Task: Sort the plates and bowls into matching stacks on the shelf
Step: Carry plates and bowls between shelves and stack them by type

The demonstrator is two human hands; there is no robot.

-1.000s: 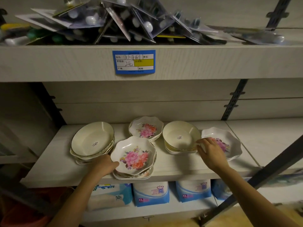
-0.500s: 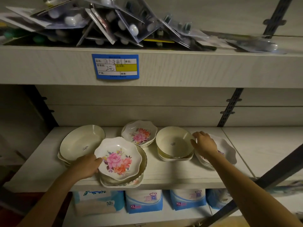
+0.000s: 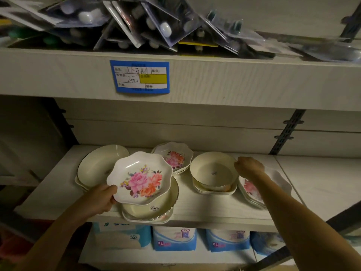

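Left hand [image 3: 99, 200] pinches the flowered plate [image 3: 139, 178] by its rim, tilted just above the mixed front stack [image 3: 150, 209]. Right hand [image 3: 249, 167] curls at the cream bowl [image 3: 214, 172] rim; whether that grip holds it, I cannot tell. Flowered stacks sit behind [image 3: 172, 156] and far right [image 3: 252, 189], so sorting looks barely half done.
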